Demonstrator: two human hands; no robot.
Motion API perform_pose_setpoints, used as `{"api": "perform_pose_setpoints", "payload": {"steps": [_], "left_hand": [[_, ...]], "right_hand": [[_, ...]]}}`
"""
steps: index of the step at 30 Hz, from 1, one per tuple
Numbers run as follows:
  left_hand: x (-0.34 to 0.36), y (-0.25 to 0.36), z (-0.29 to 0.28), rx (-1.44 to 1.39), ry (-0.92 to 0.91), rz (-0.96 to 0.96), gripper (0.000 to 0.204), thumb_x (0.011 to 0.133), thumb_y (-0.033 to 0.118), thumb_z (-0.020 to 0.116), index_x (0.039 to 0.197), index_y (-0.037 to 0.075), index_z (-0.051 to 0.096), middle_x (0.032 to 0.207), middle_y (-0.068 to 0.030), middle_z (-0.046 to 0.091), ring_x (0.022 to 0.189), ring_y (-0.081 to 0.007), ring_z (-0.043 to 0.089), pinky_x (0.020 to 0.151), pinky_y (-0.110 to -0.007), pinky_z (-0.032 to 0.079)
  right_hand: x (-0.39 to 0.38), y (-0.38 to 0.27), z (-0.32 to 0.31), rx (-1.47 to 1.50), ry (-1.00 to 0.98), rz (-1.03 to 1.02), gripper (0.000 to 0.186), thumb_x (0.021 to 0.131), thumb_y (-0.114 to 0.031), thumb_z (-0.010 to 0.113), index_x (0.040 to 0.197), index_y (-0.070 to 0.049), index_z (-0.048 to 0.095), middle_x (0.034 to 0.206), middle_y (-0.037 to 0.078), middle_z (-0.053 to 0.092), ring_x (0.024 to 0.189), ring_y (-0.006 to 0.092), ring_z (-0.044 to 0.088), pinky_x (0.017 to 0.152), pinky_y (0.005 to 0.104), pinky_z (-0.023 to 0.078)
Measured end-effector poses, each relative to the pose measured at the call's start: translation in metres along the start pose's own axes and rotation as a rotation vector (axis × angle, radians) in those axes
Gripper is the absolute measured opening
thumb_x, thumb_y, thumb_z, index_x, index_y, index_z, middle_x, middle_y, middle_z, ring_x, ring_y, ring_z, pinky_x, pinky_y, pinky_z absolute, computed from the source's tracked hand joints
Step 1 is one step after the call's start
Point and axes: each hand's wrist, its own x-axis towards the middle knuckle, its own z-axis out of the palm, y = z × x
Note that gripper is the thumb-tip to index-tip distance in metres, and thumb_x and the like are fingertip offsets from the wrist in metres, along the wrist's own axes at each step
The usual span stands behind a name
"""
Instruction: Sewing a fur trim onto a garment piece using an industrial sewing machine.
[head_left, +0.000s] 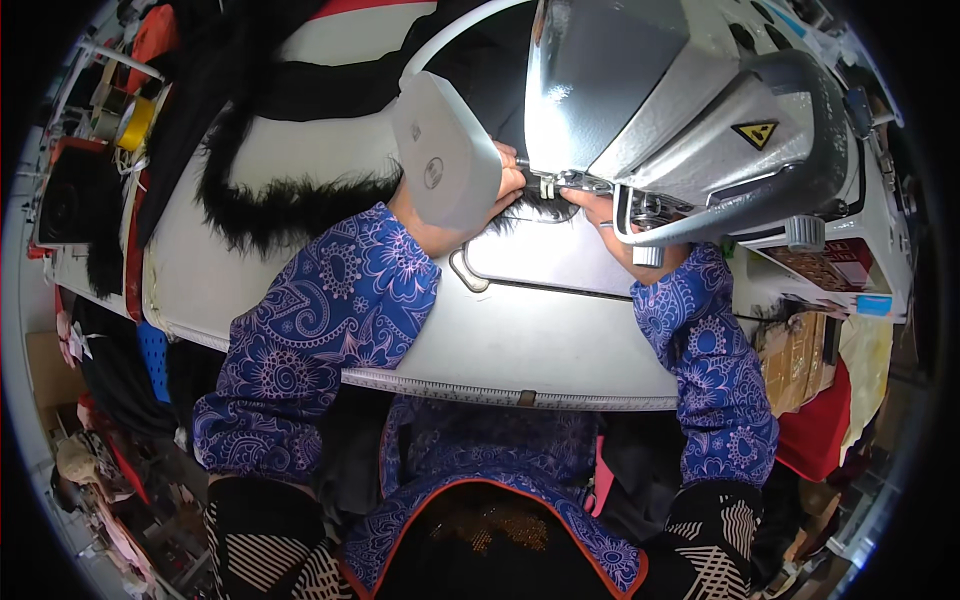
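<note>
From the head view, I look down on a glossy grey sewing machine. At the left of its needle end, the left hand, partly behind a flat grey panel, bends its fingers beside black fur; I can't tell whether that grip pinches it. Under the machine, the right hand points one finger toward the needle end, its grip also unclear to me. A long, shaggy black fur strip lies left of the machine on the white surface.
</note>
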Motion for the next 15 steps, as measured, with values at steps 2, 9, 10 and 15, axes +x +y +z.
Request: {"api": "perform_pose_setpoints", "payload": {"steps": [2, 9, 10, 15], "left_hand": [[0.0, -0.001, 0.002, -0.007, 0.01, 0.017, 0.012, 0.082, 0.012, 0.074, 0.093, 0.009, 0.069, 0.097, -0.0082, 0.067, 0.098, -0.0272, 0.065, 0.086, -0.039, 0.055], [-0.012, 0.0, -0.012, 0.062, 0.035, -0.116, 0.021, 0.074, 0.015, 0.079, 0.091, 0.007, 0.07, 0.095, -0.0082, 0.067, 0.095, -0.0277, 0.065, 0.085, -0.039, 0.053], [-0.02, -0.001, -0.011, -0.041, -0.003, -0.187, 0.024, 0.069, 0.009, 0.081, 0.09, 0.004, 0.069, 0.095, -0.0085, 0.067, 0.094, -0.0291, 0.064, 0.089, -0.042, 0.05], [-0.025, 0.024, -0.016, -0.027, -0.037, -0.022, 0.022, 0.068, 0.008, 0.081, 0.086, 0.004, 0.069, 0.095, -0.0072, 0.067, 0.101, -0.0269, 0.065, 0.092, -0.042, 0.052]], "right_hand": [[0.003, 0.004, 0.004, 0.026, -0.009, -0.014, 0.032, 0.095, -0.012, 0.063, 0.124, -0.023, 0.069, 0.089, 0.009, 0.073, 0.075, 0.0218, 0.068, 0.075, 0.0331, 0.058], [0.001, -0.026, -0.057, -0.061, -0.019, -0.138, 0.025, 0.088, -0.008, 0.065, 0.108, -0.018, 0.076, 0.089, 0.009, 0.072, 0.078, 0.0238, 0.069, 0.074, 0.0361, 0.056], [-0.002, -0.027, -0.064, -0.058, -0.017, -0.143, 0.025, 0.088, -0.008, 0.065, 0.108, -0.018, 0.076, 0.089, 0.009, 0.072, 0.078, 0.0238, 0.069, 0.074, 0.0361, 0.056], [-0.023, -0.052, -0.115, 0.094, 0.199, -0.228, 0.02, 0.077, -0.009, 0.073, 0.096, -0.013, 0.076, 0.092, 0.011, 0.072, 0.087, 0.0309, 0.068, 0.083, 0.0414, 0.054]]}}
